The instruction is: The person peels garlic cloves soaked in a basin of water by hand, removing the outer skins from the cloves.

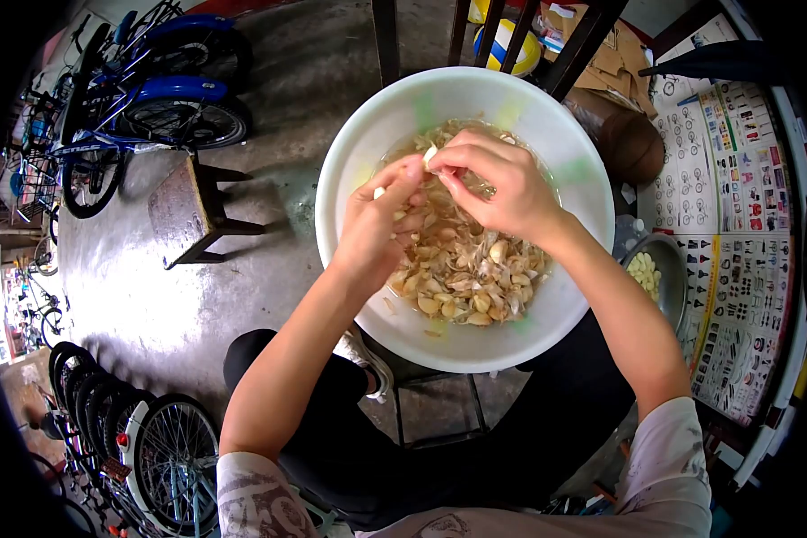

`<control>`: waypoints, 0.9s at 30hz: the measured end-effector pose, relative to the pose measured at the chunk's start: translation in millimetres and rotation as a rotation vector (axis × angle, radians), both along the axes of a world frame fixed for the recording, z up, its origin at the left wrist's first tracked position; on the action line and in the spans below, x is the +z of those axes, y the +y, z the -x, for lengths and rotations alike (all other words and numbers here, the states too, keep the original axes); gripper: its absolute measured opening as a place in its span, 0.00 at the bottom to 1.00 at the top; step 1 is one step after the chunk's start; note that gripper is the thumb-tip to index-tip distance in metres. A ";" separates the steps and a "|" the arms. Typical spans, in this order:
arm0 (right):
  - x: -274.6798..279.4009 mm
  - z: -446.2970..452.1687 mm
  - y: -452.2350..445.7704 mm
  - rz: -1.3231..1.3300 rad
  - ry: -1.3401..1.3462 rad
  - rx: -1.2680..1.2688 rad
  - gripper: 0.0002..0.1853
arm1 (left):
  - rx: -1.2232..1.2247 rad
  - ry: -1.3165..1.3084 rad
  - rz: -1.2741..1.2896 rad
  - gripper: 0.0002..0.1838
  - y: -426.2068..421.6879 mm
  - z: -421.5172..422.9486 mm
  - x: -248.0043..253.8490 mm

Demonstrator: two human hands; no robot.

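- Pinches a pale garlic clove [429, 156] between the fingertips of the left hand [378, 220] and the right hand [502, 184], both closed on it and nearly meeting.
- Holds the clove above a large white plastic basin [348, 143], left of its middle and towards the far rim.
- Tucks a second clove [379, 192] against the curled fingers of the left hand; cannot tell how many more lie in that palm.
- Below the hands, in the water of the basin: unpeeled garlic cloves [481, 303] among loose papery skins [457, 247].
- Just right of the basin, partly hidden by the right forearm: a metal bowl [677, 287] with peeled cloves [644, 273] heaped inside.
- Farther right: a printed poster [690, 215] with small pictures, bicycles among them.
- Near the far rim: dark slats [386, 45], a volleyball [515, 47], cardboard [620, 61] and a brown ball [632, 148].
- To the left, on the concrete floor [282, 134]: a low wooden stool [181, 213], near a blue bicycle [184, 89].
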State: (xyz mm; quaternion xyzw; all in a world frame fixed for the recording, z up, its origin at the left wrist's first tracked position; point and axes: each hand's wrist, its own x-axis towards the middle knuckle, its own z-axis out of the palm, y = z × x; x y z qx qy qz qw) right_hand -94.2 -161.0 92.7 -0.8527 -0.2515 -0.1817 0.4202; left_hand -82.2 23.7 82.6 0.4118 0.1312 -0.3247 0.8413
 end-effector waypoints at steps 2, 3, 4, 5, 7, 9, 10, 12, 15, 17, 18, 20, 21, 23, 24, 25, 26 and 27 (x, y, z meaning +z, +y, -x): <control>-0.2 -1.4 -1.8 -0.032 0.044 -0.015 0.07 | -0.103 -0.072 -0.084 0.17 1.5 -2.7 0.1; -0.1 -2.4 -3.0 -0.032 0.045 -0.014 0.07 | -0.161 -0.134 -0.151 0.17 1.2 -4.6 -1.2; 0.3 -3.7 -4.5 -0.045 0.064 0.009 0.07 | -0.220 -0.197 -0.219 0.17 1.1 -6.2 -1.9; 0.6 -4.4 -5.7 -0.059 0.085 0.031 0.08 | -0.220 -0.197 -0.219 0.17 0.9 -7.3 0.1; 0.6 -4.7 -7.5 -0.060 0.099 0.053 0.07 | -0.220 -0.232 -0.309 0.14 0.4 -8.7 5.6; 1.0 -3.6 -8.0 -0.060 0.114 0.075 0.07 | -0.219 -0.241 -0.298 0.14 3.0 -9.5 5.3; 1.6 -2.6 -7.6 -0.057 0.119 0.078 0.07 | -0.216 -0.250 -0.288 0.14 4.2 -9.9 5.0; 2.8 -1.5 -6.6 -0.053 0.124 0.081 0.07 | -0.180 -0.197 -0.200 0.14 5.5 -9.7 1.4; 5.0 -1.4 -4.5 -0.069 0.130 0.080 0.06 | -0.090 -0.085 -0.043 0.14 1.9 -6.5 -2.1; 6.0 -0.4 -4.3 -0.067 0.230 0.086 0.06 | -0.037 -0.023 0.027 0.14 0.0 -4.3 -5.2; 4.1 -1.5 -6.7 -0.068 0.230 0.085 0.06 | -0.023 0.029 0.061 0.14 0.0 -3.7 -7.6; -1.3 -5.0 -13.9 0.000 0.255 0.179 0.08 | -0.008 0.081 0.096 0.14 -0.8 -3.3 -7.2; -0.8 -4.9 -15.3 0.000 0.256 0.179 0.08 | 0.006 0.098 0.074 0.15 -2.1 -3.1 -4.0; 0.6 -4.5 -17.0 0.051 0.265 0.128 0.08 | 0.020 0.116 0.053 0.16 -5.0 -1.4 -2.8; -1.1 -4.2 -15.4 0.051 0.265 0.129 0.08 | 0.000 -0.010 -0.094 0.15 -6.5 0.2 -3.0; -3.9 -3.7 -11.9 0.015 0.201 0.028 0.08 | -0.020 -0.137 -0.241 0.14 -7.4 1.2 -3.2; -5.4 -3.1 -8.3 -0.022 0.136 -0.073 0.08 | -0.020 -0.137 -0.242 0.14 -7.8 1.6 -4.0; -1.1 -1.7 -4.4 -0.022 0.136 -0.073 0.08 | -0.043 -0.377 -0.449 0.12 -8.1 2.0 -5.5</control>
